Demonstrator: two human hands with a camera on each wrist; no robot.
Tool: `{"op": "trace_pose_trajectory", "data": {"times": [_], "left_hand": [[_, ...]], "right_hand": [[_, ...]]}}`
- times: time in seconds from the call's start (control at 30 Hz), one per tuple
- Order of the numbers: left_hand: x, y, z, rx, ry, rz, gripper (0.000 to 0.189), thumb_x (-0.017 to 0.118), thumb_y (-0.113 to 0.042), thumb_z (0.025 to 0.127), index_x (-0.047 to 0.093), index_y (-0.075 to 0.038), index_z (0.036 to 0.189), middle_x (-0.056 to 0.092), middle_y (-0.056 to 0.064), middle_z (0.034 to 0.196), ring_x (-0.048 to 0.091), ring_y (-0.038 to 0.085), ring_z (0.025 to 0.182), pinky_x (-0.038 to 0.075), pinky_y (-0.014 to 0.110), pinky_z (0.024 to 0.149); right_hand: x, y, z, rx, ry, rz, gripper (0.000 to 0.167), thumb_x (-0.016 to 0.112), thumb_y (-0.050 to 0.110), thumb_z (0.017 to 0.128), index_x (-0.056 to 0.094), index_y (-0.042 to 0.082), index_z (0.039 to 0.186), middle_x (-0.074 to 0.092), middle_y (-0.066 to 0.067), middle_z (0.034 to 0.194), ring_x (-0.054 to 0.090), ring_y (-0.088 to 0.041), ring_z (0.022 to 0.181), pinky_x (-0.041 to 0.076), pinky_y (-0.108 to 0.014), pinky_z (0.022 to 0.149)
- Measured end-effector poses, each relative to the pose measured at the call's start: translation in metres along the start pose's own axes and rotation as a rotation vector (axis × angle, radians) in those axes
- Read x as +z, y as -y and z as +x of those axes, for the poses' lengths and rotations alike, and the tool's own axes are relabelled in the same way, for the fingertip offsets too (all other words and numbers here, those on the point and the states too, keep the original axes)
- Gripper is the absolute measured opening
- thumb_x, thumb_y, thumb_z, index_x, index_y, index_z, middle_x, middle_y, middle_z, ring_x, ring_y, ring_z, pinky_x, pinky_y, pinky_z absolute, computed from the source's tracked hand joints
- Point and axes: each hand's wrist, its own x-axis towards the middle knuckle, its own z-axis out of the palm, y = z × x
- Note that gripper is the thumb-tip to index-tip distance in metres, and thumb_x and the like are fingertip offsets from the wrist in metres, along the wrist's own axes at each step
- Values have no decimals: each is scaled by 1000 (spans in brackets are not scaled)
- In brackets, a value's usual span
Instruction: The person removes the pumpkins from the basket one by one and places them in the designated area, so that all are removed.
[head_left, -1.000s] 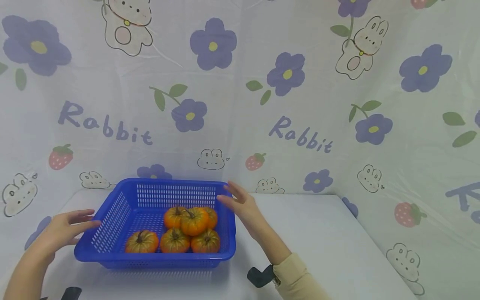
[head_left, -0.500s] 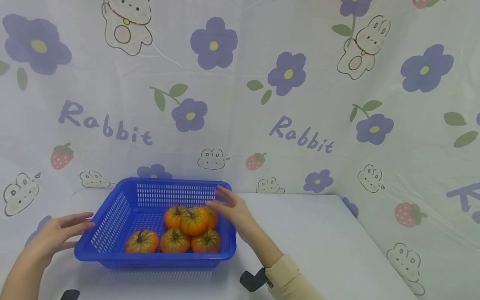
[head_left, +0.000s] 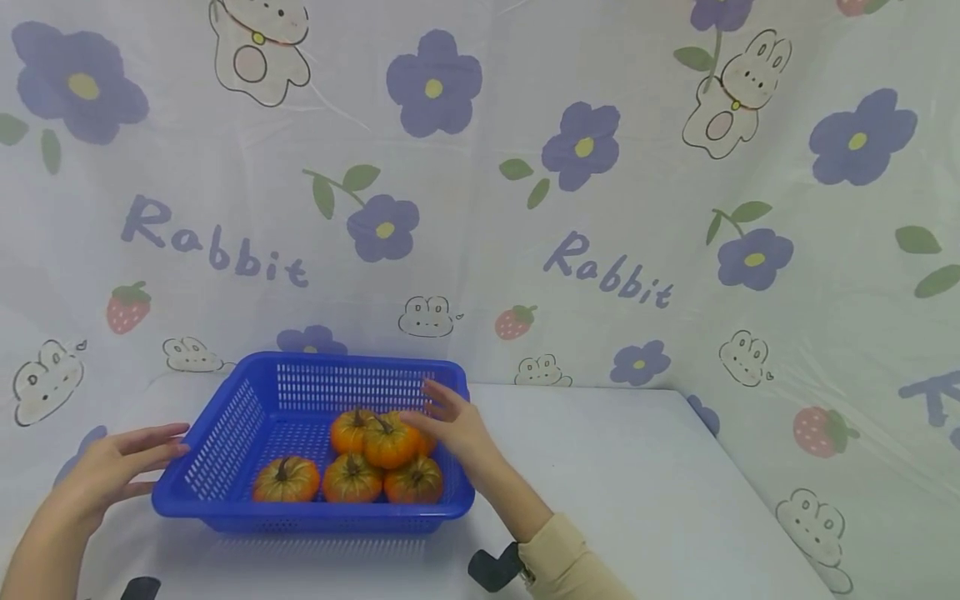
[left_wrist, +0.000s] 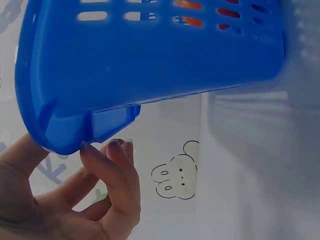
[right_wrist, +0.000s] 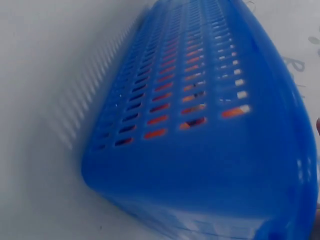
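Observation:
A blue slotted plastic basket [head_left: 315, 510] stands on the white table, several orange-and-green pumpkins in it. One pumpkin [head_left: 287, 481] lies front left, and the others group at the right, where one pumpkin [head_left: 388, 442] sits on top. My left hand [head_left: 120, 467] is at the basket's left rim, fingers relaxed; the left wrist view shows its fingertips right under the rim lip. Over the right side reaches my right hand [head_left: 459, 433], its spread fingers beside the top pumpkin and overlapping the pumpkin behind it. In the right wrist view the basket's wall [right_wrist: 200, 165] hides most of that hand.
Close behind the basket hangs a white curtain [head_left: 465, 167] printed with flowers and rabbits, and it also runs along the right side. The white tabletop [head_left: 600, 467] extends to the right of the basket. Dark camera mounts [head_left: 495, 568] sit at the wrists.
My right hand has moved left and slightly down, from the basket's right rim to over the pumpkins. My left hand has drawn slightly left at the rim. The basket stays in place.

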Motion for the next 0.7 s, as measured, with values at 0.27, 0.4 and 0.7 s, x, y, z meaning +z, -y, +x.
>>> {"op": "trace_pose_trajectory", "data": {"times": [0.27,0.4,0.7], "left_hand": [[1,-1,-2,12,-4,-16,62,61,-34,97,45,7,140,69,-14,111,57,-14,83,60,30,79],[1,-1,-2,13,-5,-14,62,61,-34,96,46,7,139,70,-13,110,57,-14,83,60,31,79],[0,4,0,15,1,-47,55,61,-33,96,52,4,136,67,-21,104,57,-14,83,60,32,80]], "right_hand": [[12,-2,0,0,-19,-12,75,74,35,86,40,12,149,43,-7,153,43,-32,140,37,-51,115],[17,-3,-1,11,-41,-28,74,75,33,86,41,13,148,43,-8,153,41,-32,141,35,-51,116],[26,-9,0,30,-56,-80,74,77,30,84,43,12,147,44,-12,151,41,-33,141,36,-52,115]]}}
